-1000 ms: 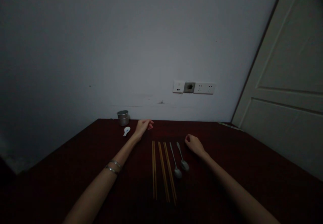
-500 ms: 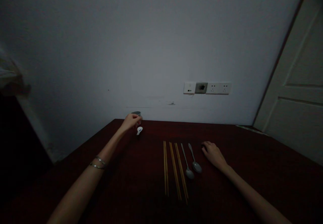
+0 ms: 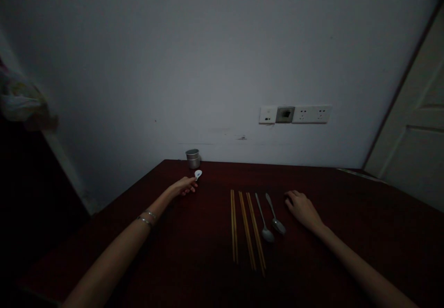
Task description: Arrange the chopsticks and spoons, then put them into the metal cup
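Far left on the table, my left hand [image 3: 184,186] has its fingers closed around the handle of a small white spoon [image 3: 198,174]. The bowl of that spoon shows beyond my fingertips, while most of its handle is hidden. Just behind it stands a metal cup [image 3: 193,158], upright and apart from my hand. My right hand [image 3: 301,208] lies on the table with loosely spread fingers and nothing in them. Nearest to it is a metal spoon [image 3: 277,224], with a second metal spoon [image 3: 267,234] to the left. Several wooden chopsticks [image 3: 247,229] lie in pairs beside the spoons.
The dark red table [image 3: 208,215] meets a grey wall at its far edge. Wall sockets [image 3: 294,114] sit above the table. A pale door [image 3: 421,146] is on the right, and a plastic bag [image 3: 22,97] shows at the far left.
My left hand has moved from in front of the metal cup toward me onto the white spoon's handle, uncovering the cup. My right hand stays resting. The view has shifted slightly.
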Action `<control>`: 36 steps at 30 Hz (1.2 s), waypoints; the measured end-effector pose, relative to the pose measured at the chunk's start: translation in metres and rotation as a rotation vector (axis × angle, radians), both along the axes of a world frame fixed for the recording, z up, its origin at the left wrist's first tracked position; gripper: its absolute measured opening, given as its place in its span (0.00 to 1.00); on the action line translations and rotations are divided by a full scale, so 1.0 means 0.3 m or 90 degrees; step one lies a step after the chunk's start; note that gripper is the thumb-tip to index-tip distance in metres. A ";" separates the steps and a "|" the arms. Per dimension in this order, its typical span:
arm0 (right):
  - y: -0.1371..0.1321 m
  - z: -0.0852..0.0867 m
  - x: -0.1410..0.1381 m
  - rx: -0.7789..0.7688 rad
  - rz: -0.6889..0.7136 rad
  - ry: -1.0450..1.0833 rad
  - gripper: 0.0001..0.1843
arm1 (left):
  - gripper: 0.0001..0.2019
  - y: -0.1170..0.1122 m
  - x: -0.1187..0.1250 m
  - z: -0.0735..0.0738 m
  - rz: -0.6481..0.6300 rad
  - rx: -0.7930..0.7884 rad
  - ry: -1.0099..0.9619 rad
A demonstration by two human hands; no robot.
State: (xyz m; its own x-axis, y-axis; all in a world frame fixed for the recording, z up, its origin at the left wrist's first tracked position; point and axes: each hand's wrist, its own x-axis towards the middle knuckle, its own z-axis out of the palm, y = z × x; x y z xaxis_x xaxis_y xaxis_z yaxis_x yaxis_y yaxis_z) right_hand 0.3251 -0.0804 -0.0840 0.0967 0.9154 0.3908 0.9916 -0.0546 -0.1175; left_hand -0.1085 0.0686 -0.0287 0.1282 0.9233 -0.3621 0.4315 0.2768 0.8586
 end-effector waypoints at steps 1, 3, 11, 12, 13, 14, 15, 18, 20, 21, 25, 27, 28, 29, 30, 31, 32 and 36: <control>0.000 0.002 0.000 -0.002 0.000 0.000 0.17 | 0.19 0.002 0.008 -0.005 0.013 0.001 -0.009; -0.001 0.005 -0.002 -0.006 0.000 0.001 0.18 | 0.17 0.007 0.020 -0.014 0.032 0.003 -0.021; -0.003 0.003 -0.002 -0.003 -0.004 0.003 0.17 | 0.12 0.016 0.021 -0.018 0.032 0.032 -0.054; -0.002 0.002 -0.002 -0.002 -0.003 0.002 0.17 | 0.11 0.017 0.020 -0.013 0.030 0.037 -0.047; -0.001 0.002 -0.002 -0.002 -0.002 0.000 0.17 | 0.11 0.018 0.018 -0.006 0.030 0.041 -0.037; -0.001 0.002 -0.002 -0.003 -0.003 -0.002 0.17 | 0.10 0.019 0.017 0.001 0.030 0.044 -0.027; 0.000 0.002 -0.002 -0.005 -0.003 -0.005 0.17 | 0.10 0.019 0.016 0.010 0.032 0.046 -0.015; -0.001 0.005 -0.005 -0.008 -0.003 -0.009 0.18 | 0.09 0.017 0.013 0.045 0.030 0.056 0.024; -0.003 0.007 -0.006 -0.007 -0.002 -0.009 0.18 | 0.09 0.010 0.011 0.075 0.023 0.069 0.043; -0.004 0.008 -0.006 -0.007 -0.001 -0.009 0.18 | 0.09 0.005 0.011 0.093 0.015 0.079 0.049; -0.002 0.010 -0.005 -0.012 -0.012 -0.010 0.18 | 0.11 -0.019 0.010 0.179 -0.097 0.156 0.089; 0.000 0.009 -0.005 -0.016 -0.018 -0.008 0.18 | 0.12 -0.030 0.013 0.228 -0.158 0.205 0.118; 0.001 0.009 -0.005 -0.017 -0.018 -0.007 0.18 | 0.13 -0.036 0.016 0.252 -0.175 0.225 0.133; 0.002 0.009 -0.005 -0.016 -0.016 -0.005 0.18 | 0.13 -0.042 0.021 0.277 -0.189 0.243 0.148; 0.002 0.008 -0.005 -0.014 -0.012 -0.002 0.18 | 0.13 -0.050 0.028 0.301 -0.204 0.263 0.162; 0.002 0.008 -0.004 -0.012 -0.009 0.002 0.18 | 0.14 -0.059 0.036 0.324 -0.222 0.280 0.174; 0.003 0.007 -0.003 -0.011 -0.007 0.008 0.18 | 0.14 -0.070 0.046 0.347 -0.244 0.298 0.181; 0.010 0.006 0.014 -0.008 -0.004 0.054 0.17 | 0.17 -0.126 0.097 0.427 -0.311 0.377 0.204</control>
